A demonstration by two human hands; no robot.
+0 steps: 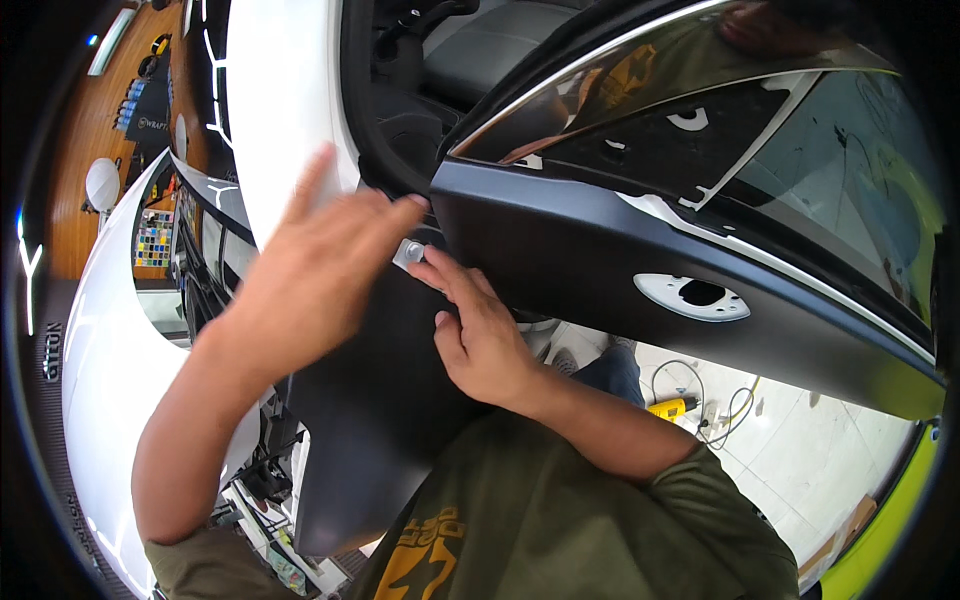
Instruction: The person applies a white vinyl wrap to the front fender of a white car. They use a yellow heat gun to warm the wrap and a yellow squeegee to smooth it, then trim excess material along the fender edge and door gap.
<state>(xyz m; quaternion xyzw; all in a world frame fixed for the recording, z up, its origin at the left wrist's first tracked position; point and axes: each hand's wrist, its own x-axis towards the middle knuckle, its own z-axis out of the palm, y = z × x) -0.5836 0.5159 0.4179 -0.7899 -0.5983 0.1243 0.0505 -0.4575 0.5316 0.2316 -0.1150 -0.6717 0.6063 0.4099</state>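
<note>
Right hand (pixel 480 335) pins a small grey squeegee (pixel 408 252) with closed fingertips against the matte black film on the open car door (pixel 580 250), while I spread my left hand (pixel 310 270) flat, fingers apart, smoothing the edge.

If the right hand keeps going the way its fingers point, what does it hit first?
Likely the small silver clip at the edge of the matte black door; the right hand has its fingertips right at it, pointing up-left. Depth is unclear.
</note>
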